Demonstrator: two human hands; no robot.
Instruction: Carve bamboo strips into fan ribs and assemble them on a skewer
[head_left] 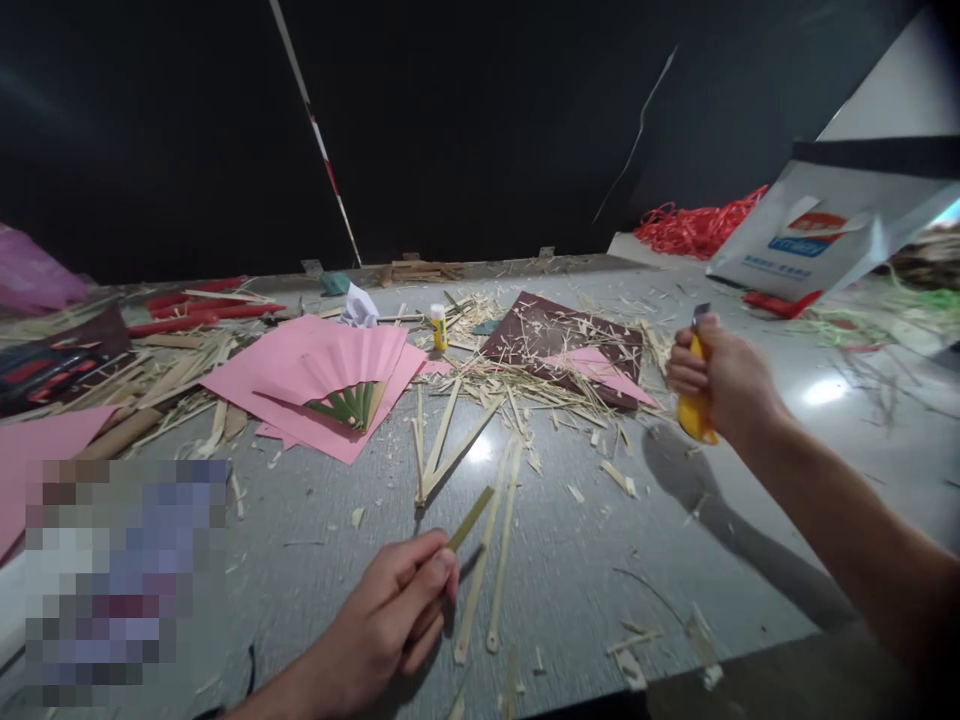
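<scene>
My left hand (390, 625) pinches the near end of a thin green bamboo strip (472, 518) just above the grey table (585, 580). My right hand (712, 375) is raised at the right, closed around a yellow utility knife (694, 410) whose blade end sticks up above my fist. Three longer pale bamboo strips (495, 560) lie on the table beside my left hand. A half-built pink paper fan (352, 375) with green bamboo ribs rests on pink paper sheets (277, 400) at the left.
Bamboo shavings and splinters (525, 385) litter the table's middle. A glue stick (439, 327) stands behind the fan, a dark red sheet (555, 335) lies at the back, a white bag (832, 235) and red string (697, 225) at the far right. A blurred patch covers the near left.
</scene>
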